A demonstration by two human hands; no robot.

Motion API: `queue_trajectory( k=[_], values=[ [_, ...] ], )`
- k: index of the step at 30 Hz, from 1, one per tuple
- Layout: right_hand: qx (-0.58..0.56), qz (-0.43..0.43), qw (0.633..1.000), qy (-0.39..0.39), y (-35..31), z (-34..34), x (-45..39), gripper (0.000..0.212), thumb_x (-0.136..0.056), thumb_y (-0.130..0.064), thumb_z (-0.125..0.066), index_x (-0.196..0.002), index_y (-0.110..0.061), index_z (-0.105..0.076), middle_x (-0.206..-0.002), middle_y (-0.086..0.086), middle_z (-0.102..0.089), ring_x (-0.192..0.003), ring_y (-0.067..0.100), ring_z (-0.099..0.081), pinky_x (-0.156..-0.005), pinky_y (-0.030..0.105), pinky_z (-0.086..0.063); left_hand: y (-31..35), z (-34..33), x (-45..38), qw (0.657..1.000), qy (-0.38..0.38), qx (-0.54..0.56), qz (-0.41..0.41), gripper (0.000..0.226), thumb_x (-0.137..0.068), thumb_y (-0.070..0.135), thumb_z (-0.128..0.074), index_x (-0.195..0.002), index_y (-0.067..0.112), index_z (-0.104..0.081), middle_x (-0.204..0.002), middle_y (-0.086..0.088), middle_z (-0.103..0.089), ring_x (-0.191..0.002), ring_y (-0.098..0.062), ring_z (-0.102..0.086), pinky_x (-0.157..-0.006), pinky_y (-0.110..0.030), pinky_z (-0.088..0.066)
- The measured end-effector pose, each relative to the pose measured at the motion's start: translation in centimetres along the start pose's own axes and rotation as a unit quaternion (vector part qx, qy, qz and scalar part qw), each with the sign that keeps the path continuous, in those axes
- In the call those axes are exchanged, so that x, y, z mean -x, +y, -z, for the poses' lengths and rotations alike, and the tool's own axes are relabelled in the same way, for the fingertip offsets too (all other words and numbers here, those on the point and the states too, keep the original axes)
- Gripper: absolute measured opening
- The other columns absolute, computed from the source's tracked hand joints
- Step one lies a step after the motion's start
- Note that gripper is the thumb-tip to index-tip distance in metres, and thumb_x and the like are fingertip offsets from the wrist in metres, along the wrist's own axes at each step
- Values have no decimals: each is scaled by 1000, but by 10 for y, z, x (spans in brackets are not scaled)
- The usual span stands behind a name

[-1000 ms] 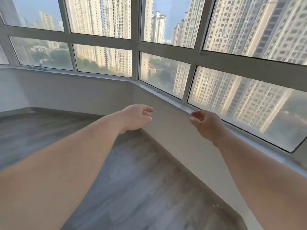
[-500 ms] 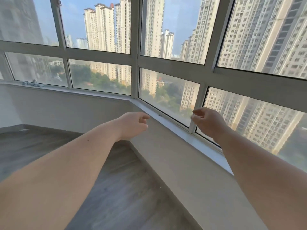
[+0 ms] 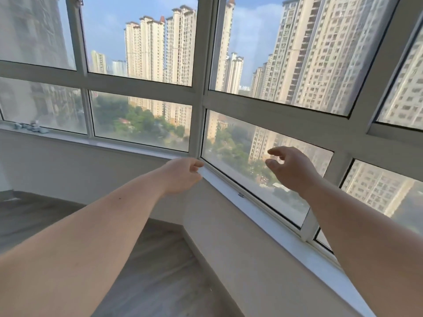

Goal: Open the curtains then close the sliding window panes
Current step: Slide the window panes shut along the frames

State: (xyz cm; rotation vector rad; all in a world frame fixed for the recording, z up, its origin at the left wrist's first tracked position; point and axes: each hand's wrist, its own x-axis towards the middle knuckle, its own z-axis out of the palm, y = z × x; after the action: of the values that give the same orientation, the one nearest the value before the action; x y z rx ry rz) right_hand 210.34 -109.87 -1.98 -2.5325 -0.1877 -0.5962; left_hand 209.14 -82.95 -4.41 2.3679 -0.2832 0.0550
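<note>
While no curtain is showing anywhere in view, the person is standing at a corner bay of windows and reaching both bare arms toward the glass, so the curtain step is looking finished and the window step is likely the one in hand. The left hand [image 3: 183, 175] is hovering near the corner post [image 3: 199, 124], its grip loosely curled and holding nothing, with fingertips just beside the white sill [image 3: 251, 216]. The right hand [image 3: 290, 168] is hanging in front of the lower right pane [image 3: 229, 143], fingers spread partly open and thumb apart, also holding nothing; whether it is touching the glass is not clear. The upper sliding panes [image 3: 286, 49] are sitting above a horizontal frame rail [image 3: 274, 113], farther and higher than either hand. Whether any of them is standing ajar cannot be told from here. On the far left of the sill some small objects [image 3: 29, 128] are resting, too small to identify. The next move is probably calling for raising a hand to the edge or handle of an upper pane and sliding it sideways along its track until it meets the frame.
</note>
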Motion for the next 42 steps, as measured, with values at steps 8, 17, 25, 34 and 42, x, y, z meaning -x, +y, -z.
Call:
queue_trajectory(
  k=[8,17,25,34,42],
  values=[
    [61,-1,997,54,-11,-35,-116,36,-89,-24,-59,-123,-14,-58,-132,8,-53,-123,24,-45,-94,25,-29,-25,48,-152,998,37,11,-57,42,-86,25,-49,-129,27,-47,-132,3,-50,-113,-13,-47,-86,-27,-35],
    [107,58,987,108,18,-59,-256,48,-89,-29,-56,-134,-17,-47,-144,5,-40,-134,24,-32,-106,38,-28,-25,29,-301,995,42,30,-82,42,-85,26,-52,-127,30,-48,-129,-6,-50,-112,-22,-49,-94,-38,-41],
    [138,161,964,157,30,-60,-377,50,-87,-28,-58,-134,-15,-47,-145,6,-40,-137,24,-29,-112,39,-17,-29,33,-404,988,103,-27,-108,45,-88,24,-52,-131,21,-44,-134,-8,-46,-122,-21,-41,-94,-30,-32],
    [245,180,922,240,44,-69,-464,53,-85,-25,-62,-135,-14,-47,-150,11,-34,-145,26,-14,-117,41,-2,-4,71,-539,971,159,-35,-174,59,-89,37,-48,-141,22,-26,-148,-7,-27,-132,-25,-28,-100,-36,-25],
    [438,-10,888,139,85,-92,-510,74,-92,-59,-30,-150,-28,4,-155,-7,22,-139,10,28,-113,40,20,11,83,-646,974,111,17,-199,67,-91,49,-38,-145,26,-6,-156,-4,5,-140,-27,-4,-111,-46,-15]
  ],
)
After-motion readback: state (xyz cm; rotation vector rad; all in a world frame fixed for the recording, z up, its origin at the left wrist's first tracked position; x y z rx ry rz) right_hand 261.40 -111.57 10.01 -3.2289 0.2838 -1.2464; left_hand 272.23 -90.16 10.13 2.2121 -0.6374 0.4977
